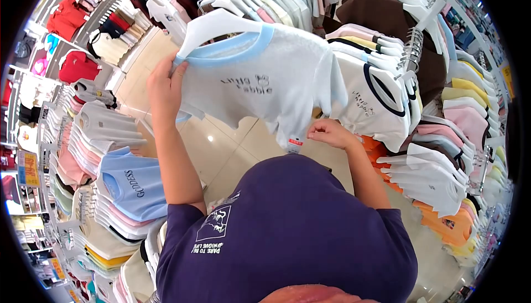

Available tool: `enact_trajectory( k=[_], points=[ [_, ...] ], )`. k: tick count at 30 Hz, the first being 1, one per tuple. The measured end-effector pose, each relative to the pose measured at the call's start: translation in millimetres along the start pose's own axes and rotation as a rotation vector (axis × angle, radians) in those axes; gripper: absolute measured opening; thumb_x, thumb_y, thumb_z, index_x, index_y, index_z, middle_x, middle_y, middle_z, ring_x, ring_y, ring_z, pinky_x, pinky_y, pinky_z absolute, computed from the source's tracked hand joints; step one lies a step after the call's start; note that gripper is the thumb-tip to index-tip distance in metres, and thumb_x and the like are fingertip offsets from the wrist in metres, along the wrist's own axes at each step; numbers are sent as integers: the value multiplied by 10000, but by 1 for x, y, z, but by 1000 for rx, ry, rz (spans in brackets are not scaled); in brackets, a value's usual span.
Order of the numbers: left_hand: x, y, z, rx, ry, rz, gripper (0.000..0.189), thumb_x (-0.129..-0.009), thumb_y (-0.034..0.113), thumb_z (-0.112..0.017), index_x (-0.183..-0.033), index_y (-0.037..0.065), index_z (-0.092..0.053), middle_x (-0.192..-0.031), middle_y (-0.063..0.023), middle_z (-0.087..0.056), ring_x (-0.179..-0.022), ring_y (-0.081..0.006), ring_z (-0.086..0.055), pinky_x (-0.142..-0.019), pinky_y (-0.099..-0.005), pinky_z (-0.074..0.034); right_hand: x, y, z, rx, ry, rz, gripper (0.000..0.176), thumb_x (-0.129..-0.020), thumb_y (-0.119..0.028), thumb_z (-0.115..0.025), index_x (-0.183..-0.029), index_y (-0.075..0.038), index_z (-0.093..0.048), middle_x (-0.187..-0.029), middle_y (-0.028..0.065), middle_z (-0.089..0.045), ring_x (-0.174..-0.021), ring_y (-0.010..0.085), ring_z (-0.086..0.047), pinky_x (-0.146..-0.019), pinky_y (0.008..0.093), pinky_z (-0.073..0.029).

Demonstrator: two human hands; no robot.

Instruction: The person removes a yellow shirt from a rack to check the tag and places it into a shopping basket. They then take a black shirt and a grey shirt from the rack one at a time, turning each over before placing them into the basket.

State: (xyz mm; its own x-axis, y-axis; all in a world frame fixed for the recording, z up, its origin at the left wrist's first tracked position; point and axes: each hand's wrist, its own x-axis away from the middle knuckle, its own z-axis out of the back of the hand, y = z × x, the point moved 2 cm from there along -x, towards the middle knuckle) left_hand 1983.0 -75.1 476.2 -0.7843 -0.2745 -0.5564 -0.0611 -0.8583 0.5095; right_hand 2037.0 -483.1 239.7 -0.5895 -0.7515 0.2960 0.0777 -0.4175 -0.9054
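Observation:
A pale grey T-shirt (232,87) with a light blue collar hangs on a white hanger (218,28) in front of me. It has dark lettering and a small animal print on its chest. My left hand (163,90) is closed on the shirt's shoulder beside the collar, at the hanger's end. Near the lower hem, a red and white tag (295,145) dangles. Just right of that tag my right hand (333,135) has its fingers curled into a pinch close to the shirt fabric. Whatever lies between those fingertips is too small to tell.
On the right, a metal rack (415,43) carries several shirts, including a white one with a black collar (368,95). A blue shirt (135,184) with lettering fronts the left rack. More hanging clothes line the back. Glossy floor tiles (221,148) show between the racks.

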Motion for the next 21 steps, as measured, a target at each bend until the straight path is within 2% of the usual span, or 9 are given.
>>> enact_trajectory(
  k=[3,6,9,10,13,16,19,21],
  points=[
    [5,-7,1,0,33,11,253,-922,135,-707,-1161,49,-708,-937,-130,-700,-757,-240,-620,-737,-345,-508,-15,9,-20,-288,67,171,252,-881,-161,-775,-1079,-50,-665,-988,29,-692,-851,123,-641,-756,294,-501],
    [9,-5,2,34,50,18,251,-921,141,-713,-1156,52,-710,-934,-124,-699,-756,-236,-618,-736,-343,-507,-41,-2,-26,-387,296,90,410,-905,-64,-729,-1277,-12,-563,-1146,64,-663,-968,118,-644,-878,303,-526],
    [11,3,6,49,29,29,283,-925,128,-717,-1189,29,-694,-946,-109,-702,-804,-191,-620,-770,-314,-503,-76,2,-17,-375,397,168,489,-892,-171,-766,-1318,-50,-560,-1011,61,-699,-923,151,-685,-802,311,-526],
    [11,6,8,48,16,33,299,-928,121,-717,-1207,18,-685,-952,-102,-703,-828,-169,-622,-788,-301,-501,-81,2,-7,-201,358,95,516,-893,-212,-774,-1321,-10,-567,-1066,106,-712,-950,172,-695,-834,334,-537],
    [14,11,11,68,69,2,252,-902,106,-735,-1142,33,-714,-943,-115,-702,-773,-207,-627,-734,-321,-509,-92,6,3,-41,254,166,546,-898,-271,-776,-1315,22,-580,-1099,139,-721,-956,189,-695,-863,343,-536],
    [18,8,16,78,85,29,247,-904,84,-728,-1143,22,-713,-938,-116,-700,-775,-196,-625,-737,-320,-510,-92,-1,-2,-33,331,33,552,-911,-354,-761,-1293,16,-615,-1100,141,-727,-926,194,-703,-770,333,-559],
    [23,3,20,65,83,54,243,-912,88,-719,-1146,22,-713,-938,-117,-698,-776,-194,-625,-740,-317,-511,-89,-20,-10,-262,180,-208,507,-930,-403,-734,-1206,13,-647,-1036,123,-723,-825,184,-694,-612,312,-543],
    [25,0,19,60,90,48,242,-915,89,-714,-1148,23,-714,-930,-115,-697,-770,-192,-623,-736,-314,-510,-83,-47,-8,-266,206,-247,492,-942,-436,-708,-1142,10,-652,-977,107,-710,-753,173,-671,-535,300,-509]
  ],
)
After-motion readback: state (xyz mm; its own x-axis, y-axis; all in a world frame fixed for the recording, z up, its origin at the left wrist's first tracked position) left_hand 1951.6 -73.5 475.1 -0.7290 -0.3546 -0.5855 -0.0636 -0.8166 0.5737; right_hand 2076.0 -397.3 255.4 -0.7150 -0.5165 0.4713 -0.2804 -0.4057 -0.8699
